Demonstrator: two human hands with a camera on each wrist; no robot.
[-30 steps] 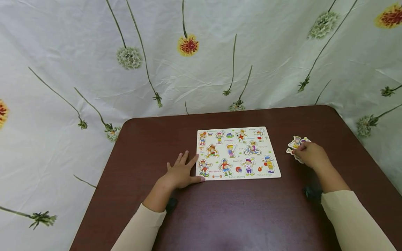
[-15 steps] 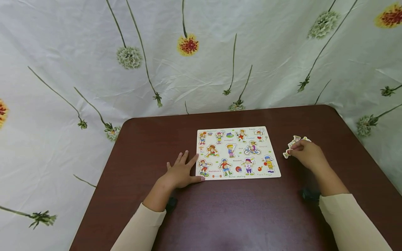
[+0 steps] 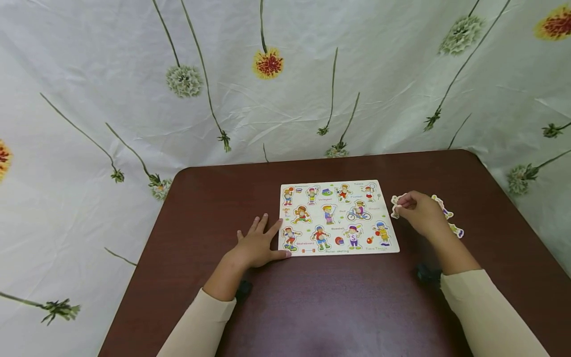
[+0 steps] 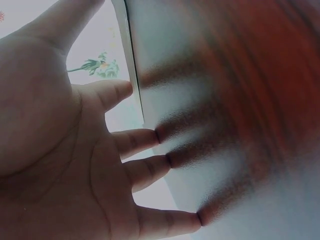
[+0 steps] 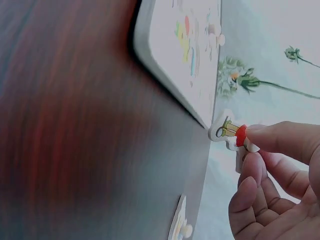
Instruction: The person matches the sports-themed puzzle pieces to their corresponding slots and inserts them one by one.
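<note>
A white puzzle board [image 3: 336, 201] printed with sports figures lies flat on the dark table. My left hand [image 3: 256, 245] rests spread at its left side, thumb and forefinger touching the board's edge; the left wrist view shows the same straight fingers [image 4: 145, 172]. Just right of the board, my right hand [image 3: 421, 213] pinches a figure-shaped puzzle piece [image 5: 235, 132] between thumb and fingertips, with red and yellow showing on it. More loose puzzle pieces [image 3: 456, 230] lie on the table behind that hand, partly hidden by it.
The brown table [image 3: 223, 198] has rounded far corners. Behind it hangs a white cloth [image 3: 294, 114] with printed flowers. In the right wrist view a loose piece with a knob [image 5: 186, 230] lies near the bottom.
My right hand has moved left toward the board, taking one puzzle piece from the loose pile and uncovering the others. The left hand has stayed in place.
</note>
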